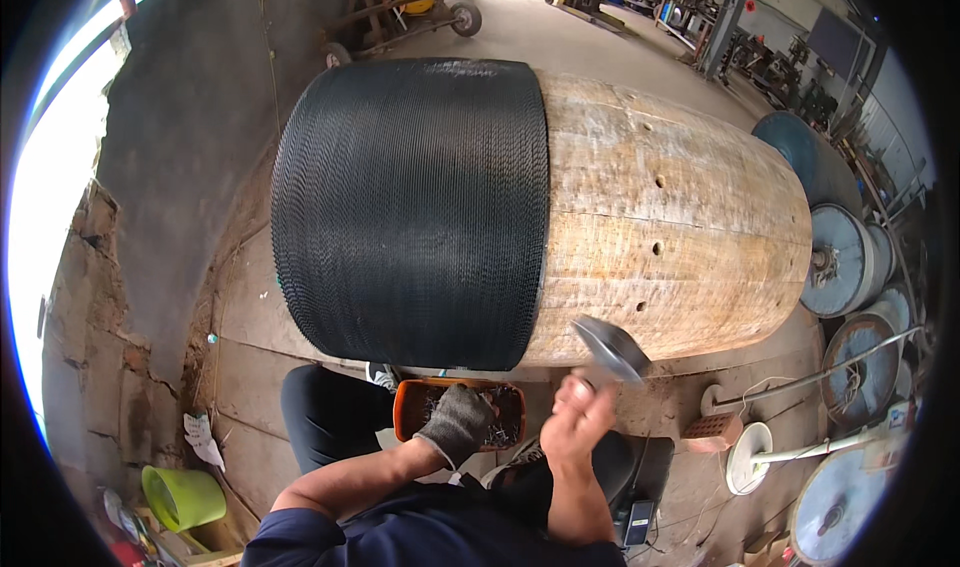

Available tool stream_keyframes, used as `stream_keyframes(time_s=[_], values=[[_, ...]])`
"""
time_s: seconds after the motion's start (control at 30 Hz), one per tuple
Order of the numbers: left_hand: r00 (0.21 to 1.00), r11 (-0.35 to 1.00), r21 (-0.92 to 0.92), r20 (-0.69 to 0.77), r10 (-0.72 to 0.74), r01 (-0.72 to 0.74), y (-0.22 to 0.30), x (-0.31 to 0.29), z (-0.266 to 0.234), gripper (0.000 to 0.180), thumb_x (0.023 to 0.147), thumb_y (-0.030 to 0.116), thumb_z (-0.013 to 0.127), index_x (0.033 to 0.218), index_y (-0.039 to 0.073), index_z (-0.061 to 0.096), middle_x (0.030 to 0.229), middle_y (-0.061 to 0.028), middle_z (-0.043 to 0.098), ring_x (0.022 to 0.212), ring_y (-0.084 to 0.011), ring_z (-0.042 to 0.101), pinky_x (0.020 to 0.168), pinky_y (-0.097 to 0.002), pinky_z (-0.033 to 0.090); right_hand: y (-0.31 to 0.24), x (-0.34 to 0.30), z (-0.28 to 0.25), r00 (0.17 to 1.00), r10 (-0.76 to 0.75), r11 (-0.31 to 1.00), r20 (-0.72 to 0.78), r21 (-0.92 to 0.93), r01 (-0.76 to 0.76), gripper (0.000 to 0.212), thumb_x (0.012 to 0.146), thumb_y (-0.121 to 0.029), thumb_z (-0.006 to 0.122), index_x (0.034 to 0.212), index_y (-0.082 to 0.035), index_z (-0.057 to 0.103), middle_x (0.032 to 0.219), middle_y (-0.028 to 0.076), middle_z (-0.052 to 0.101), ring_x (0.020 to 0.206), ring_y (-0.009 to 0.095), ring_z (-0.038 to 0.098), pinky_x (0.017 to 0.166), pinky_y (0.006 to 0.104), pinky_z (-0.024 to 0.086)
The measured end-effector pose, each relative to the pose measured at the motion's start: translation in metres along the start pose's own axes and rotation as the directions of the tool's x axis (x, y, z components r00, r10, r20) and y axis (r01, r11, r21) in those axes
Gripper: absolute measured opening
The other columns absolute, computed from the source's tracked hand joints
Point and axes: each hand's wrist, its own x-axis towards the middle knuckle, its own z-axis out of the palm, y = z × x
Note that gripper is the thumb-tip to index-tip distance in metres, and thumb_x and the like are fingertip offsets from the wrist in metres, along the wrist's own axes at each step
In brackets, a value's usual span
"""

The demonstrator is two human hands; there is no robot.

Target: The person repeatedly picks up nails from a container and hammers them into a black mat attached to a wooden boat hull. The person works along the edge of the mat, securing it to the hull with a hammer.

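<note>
In front of me lies a big wooden drum (680,207) on its side, with dark holes in its bare right part. A black, finely ridged covering (410,207) wraps its left part. My right hand (577,419) grips a hammer (612,347), its metal head raised just off the drum's lower edge. My left hand (456,427), in a grey glove, is down in an orange tray (402,412) of small metal nails between my knees. Its fingers are curled together; whatever they hold, if anything, is hidden.
At the left is a dark wall (180,147), with a yellow-green bucket (183,497) near its foot. Grey round drums (840,257), a red brick (712,432) and a white disc on a rod (750,459) stand to the right. A wheeled cart (400,17) is behind the drum.
</note>
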Motion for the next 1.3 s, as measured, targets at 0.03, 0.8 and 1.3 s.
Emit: stream_keyframes(time_s=[0.03,0.8,1.3], values=[[1.000,1.000,-0.009,-0.014,-0.002,0.002,0.002,0.001,-0.001,0.019,0.087,0.023,0.059,0.084,0.007,0.068,0.081,-0.0135,0.066,0.076,-0.0323,0.067,0.065,-0.0474,0.049,0.001,0.003,0.003,0.977,-0.146,0.987,-0.156,0.037,0.154,0.036,0.109,-0.034,0.044,0.102,0.002,0.050,0.072,0.006,0.052,0.056,0.014,0.049,0.049,0.0255,0.040],[0.926,0.941,-0.338,-0.358,-0.118,-0.011,-0.001,0.004,-0.045,0.025,0.071,0.011,0.071,0.091,0.004,0.056,0.086,-0.0131,0.059,0.078,-0.0359,0.059,0.071,-0.0483,0.048,-0.018,0.023,0.011,0.806,-0.450,0.879,-0.385,-0.030,0.476,0.034,0.109,-0.031,0.042,0.100,0.002,0.045,0.067,0.003,0.045,0.054,0.013,0.043,0.047,0.0247,0.039],[0.516,0.949,0.307,-0.802,0.301,-0.077,-0.097,0.096,-0.184,0.051,0.065,-0.002,0.069,0.114,0.007,0.058,0.110,-0.0100,0.061,0.094,-0.0315,0.062,0.088,-0.0517,0.050,0.003,0.018,0.020,0.973,0.159,0.775,0.168,-0.632,-0.018,0.032,0.105,-0.030,0.052,0.093,0.000,0.050,0.069,0.021,0.056,0.055,0.038,0.051,0.053,0.0454,0.044]])
